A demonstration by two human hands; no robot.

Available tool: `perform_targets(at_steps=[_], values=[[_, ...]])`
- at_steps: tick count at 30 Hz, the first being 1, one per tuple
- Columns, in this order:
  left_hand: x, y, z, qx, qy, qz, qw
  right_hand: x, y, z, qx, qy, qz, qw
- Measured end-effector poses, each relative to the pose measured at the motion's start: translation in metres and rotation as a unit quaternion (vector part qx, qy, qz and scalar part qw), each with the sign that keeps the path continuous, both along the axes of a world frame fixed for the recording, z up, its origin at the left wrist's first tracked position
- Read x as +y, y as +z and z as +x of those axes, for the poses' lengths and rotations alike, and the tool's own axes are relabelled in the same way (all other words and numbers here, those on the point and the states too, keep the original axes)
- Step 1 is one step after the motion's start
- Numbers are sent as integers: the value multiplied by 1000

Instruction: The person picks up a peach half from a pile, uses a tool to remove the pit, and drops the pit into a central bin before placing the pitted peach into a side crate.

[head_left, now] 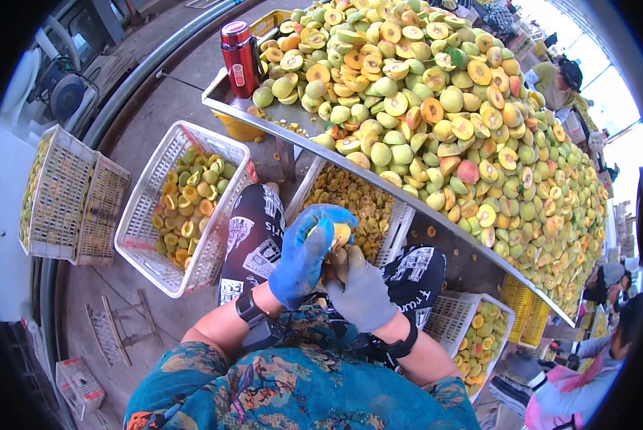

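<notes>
Head view: clamping fruit piece [341, 234] in blue-gloved left hand [303, 254], touching it with grey-gloved right hand [364, 290], cannot tell right hand's grip; over white crate [400, 233], near fruit-heaped counter [224, 93].

the held piece of fruit [342, 234] was pale yellow and rounded, and sat within the curled fingers of the blue-gloved left grip [298, 261]. the grey-gloved right grip [363, 290] met its lower side and hid much of it, so whether it was whole or halved could not be told. in the head view it appeared over the white crate [400, 228]. beyond, the heaped fruit [443, 122] on the bench [378, 184] was green to yellow, many pieces halved, with orange-yellow faces upward.
</notes>
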State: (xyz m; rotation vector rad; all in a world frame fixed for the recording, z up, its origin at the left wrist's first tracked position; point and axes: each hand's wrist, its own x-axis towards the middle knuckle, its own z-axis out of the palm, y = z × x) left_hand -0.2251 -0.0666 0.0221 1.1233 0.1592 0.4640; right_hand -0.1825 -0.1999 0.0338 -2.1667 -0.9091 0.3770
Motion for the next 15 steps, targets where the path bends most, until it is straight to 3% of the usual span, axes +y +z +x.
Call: perform_targets(at_steps=[2,5,7,9,12,15], values=[[3,3,0,12,-30,-20,999,-3,-5,-2,19,24,78,997],[14,4,4,-21,-79,3,997,-7,2,5,90,75,82,990],[19,-2,8,-14,-95,-42,995,-9,11,12,98,85,48,990],[30,-3,12,-32,-165,69,983,-10,11,13,107,97,13,989],[34,0,10,-30,-174,79,981,-10,5,12,74,97,-4,993],[27,-10,13,-90,-119,81,986,-5,4,8,180,106,78,975]])
